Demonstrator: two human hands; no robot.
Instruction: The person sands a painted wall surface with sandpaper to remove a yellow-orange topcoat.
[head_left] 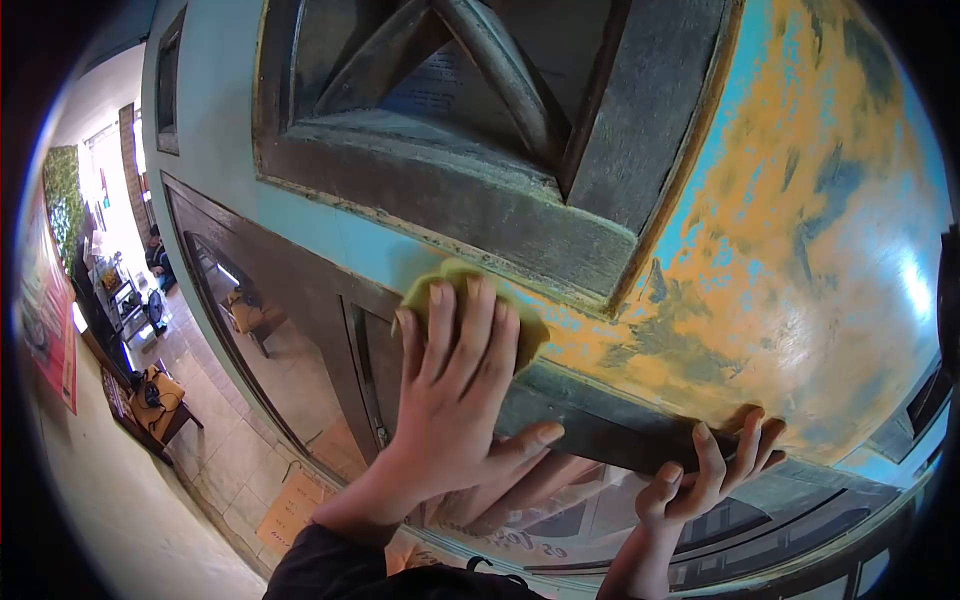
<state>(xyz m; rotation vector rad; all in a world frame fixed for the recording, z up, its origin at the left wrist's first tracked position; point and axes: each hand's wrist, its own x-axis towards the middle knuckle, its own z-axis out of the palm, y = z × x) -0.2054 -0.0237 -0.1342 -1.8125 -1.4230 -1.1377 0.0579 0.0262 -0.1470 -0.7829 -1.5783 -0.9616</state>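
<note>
My left hand (455, 390) presses a yellow-green pad (530, 325) flat against the painted wall strip just under the dark wooden window frame (450, 190). The fingers lie over the pad and the thumb sticks out to the right. Whether the pad is a sponge or folded sandpaper, I cannot tell. Farther right, my right hand (715, 470) rests with fingers apart against the dark wooden door frame (620, 420), holding nothing. Patchy orange and grey filler over turquoise paint covers the wall (780, 250) beside and below the window.
Brown wooden door panels (270, 320) stand at the left. On the tiled floor (225, 440), a stool (160, 400) carries a dark object, and flat cardboard (295, 510) lies nearby. A red poster (45, 320) hangs at far left. A person (158, 260) is in the background.
</note>
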